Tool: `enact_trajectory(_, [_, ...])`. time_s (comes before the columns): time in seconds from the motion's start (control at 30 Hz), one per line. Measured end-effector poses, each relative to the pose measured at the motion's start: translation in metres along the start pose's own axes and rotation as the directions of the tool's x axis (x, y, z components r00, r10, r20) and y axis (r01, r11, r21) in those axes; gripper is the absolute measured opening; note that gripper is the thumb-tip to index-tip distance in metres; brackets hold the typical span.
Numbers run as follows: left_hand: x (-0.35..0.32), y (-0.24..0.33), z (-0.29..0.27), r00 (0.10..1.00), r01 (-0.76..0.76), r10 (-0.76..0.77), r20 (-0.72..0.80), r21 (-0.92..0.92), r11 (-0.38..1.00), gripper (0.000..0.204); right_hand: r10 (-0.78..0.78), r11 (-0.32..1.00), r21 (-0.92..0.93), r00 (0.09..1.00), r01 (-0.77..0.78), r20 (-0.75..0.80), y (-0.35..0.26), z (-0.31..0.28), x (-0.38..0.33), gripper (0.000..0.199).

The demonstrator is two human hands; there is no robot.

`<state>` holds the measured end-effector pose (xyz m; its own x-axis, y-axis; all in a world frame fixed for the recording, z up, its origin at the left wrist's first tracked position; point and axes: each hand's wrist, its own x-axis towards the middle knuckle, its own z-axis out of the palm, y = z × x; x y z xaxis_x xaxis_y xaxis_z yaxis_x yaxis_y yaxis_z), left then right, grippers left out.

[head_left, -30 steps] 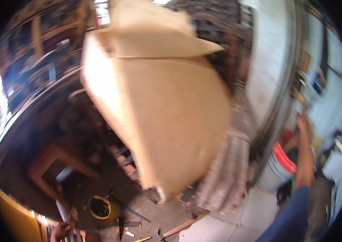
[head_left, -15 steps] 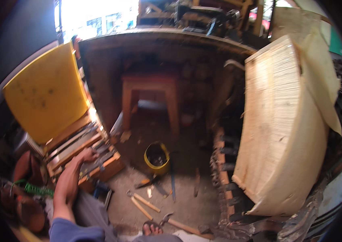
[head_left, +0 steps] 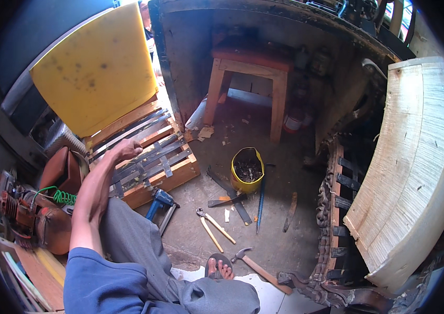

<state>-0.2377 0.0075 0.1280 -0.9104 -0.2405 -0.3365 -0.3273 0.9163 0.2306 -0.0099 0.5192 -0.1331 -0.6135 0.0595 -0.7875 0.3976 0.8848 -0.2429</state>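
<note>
Left hand (head_left: pixel 125 150): fingers looked curled, on or just above the slatted frame (head_left: pixel 169 183); grip and contents, I couldn't tell | frame: sat left of the yellow bucket (head_left: pixel 248 185) | pincers (head_left: pixel 220 228): lay nearer the person than the bucket

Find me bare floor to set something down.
Bare floor lies between the pincers, hammer and brown strip; a narrower patch separates that strip from the carved frame. Crowded: near the yellow bucket, around black strips and the blue rod.
</note>
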Motion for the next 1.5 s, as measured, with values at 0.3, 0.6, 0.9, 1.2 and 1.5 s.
enact_trajectory(0.3, [-0.034, -0.03, -0.06, 0.991, -0.044, 0.018, -0.129, -0.201, 0.979, 0.039, -0.027, 0.999, 0.032, 0.999, 0.028, -0.026, -0.008, -0.002, -0.008, 0.092])
enact_trajectory(0.6, [-0.058, 0.08, -0.091, 0.762, -0.62, 0.505, -0.405, -0.233, 0.749, 0.033, -0.066, 0.996, 0.061, 0.998, 0.066, 0.002, -0.057, -0.082, -0.11, 0.084])
enact_trajectory(0.9, [-0.167, 0.124, -0.071, 0.272, -0.935, 0.615, -0.74, -0.354, -0.011, 0.041, -0.181, 0.462, -0.316, -0.26, 0.829, -0.948, -0.113, -0.338, -0.417, 0.082])
enact_trajectory(1.2, [-0.212, 0.031, 0.006, 0.454, -0.856, 0.293, -0.841, -0.32, 0.406, 0.084, -0.733, -0.146, 0.232, 0.052, 0.962, -0.678, -0.339, -0.241, -0.331, 0.081])
enact_trajectory(1.5, [-0.286, -0.052, 0.108, 0.807, -0.27, -0.072, -0.585, -0.475, 0.837, 0.04, -0.884, -0.467, -0.849, -0.145, 0.246, 0.444, -0.417, -0.21, -0.302, 0.047])
